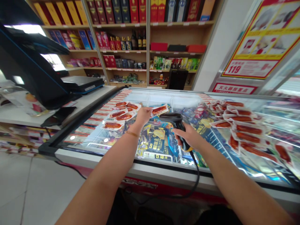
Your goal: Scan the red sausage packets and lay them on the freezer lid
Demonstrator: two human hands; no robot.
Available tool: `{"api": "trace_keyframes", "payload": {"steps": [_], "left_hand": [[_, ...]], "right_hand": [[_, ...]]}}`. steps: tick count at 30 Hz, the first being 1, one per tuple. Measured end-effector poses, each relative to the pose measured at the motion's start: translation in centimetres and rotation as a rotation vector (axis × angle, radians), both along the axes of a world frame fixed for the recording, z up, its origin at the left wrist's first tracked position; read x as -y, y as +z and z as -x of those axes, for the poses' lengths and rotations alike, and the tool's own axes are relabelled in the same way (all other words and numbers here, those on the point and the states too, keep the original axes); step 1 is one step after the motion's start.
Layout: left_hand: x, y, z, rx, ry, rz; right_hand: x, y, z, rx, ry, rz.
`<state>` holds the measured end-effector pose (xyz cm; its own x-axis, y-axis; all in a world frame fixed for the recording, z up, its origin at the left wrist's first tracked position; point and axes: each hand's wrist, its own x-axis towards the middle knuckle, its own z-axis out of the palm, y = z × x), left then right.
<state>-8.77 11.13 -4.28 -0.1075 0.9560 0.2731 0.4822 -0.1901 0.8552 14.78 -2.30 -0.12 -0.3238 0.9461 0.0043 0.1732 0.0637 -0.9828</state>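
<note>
My left hand [143, 115] pinches one end of a packaged sausage [159, 110], held out above the freezer's glass top. A black barcode scanner [180, 126] is gripped by its handle in my right hand [189, 135]. The scanner's head points left, close to the sausage pack, and its cable [197, 175] hangs down over the freezer front. Several more sausage packs [113, 125] lie on the glass left of my left hand. A larger group of sausage packs [246, 127] is spread over the glass at right, some overlapping.
Under the glass of the chest freezer [93, 159] are colourful food bags [159, 137]. On the left counter [103, 93] stand a scale [82, 83] and a dark screen unit [30, 62]. Shelves [122, 25] with boxes and bottles line the back; a poster [262, 40] hangs at right.
</note>
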Motion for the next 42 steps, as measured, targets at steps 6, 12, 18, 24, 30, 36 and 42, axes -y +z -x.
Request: {"api": "trace_keyframes", "payload": {"steps": [6,12,18,24,30,36,42], "left_hand": [[0.5,0.6,-0.2,-0.108,0.007,-0.058],[0.9,0.8,-0.4,-0.117,0.017,-0.064],[0.8,0.7,-0.5,0.025,-0.003,-0.004],[0.6,0.4,-0.6,0.096,0.019,0.031],[0.6,-0.1,-1.6,0.198,-0.030,0.080],[0.7,0.8,-5.6,0.131,-0.044,0.149],[-0.9,1.4,-16.3,0.216,-0.138,0.237]], "right_hand": [[-0.1,-0.2,0.0,0.059,-0.001,-0.021],[-0.1,-0.3,0.0,0.057,0.005,-0.032],[-0.2,0.1,0.1,0.051,-0.047,-0.003],[-0.5,0.1,0.0,-0.005,-0.063,-0.018],[-0.9,0.6,-0.6,-0.078,-0.165,0.030],[-0.4,1.9,-4.2,-0.123,-0.297,0.017],[0.4,2.4,-10.5,-0.145,-0.586,0.027]]}}
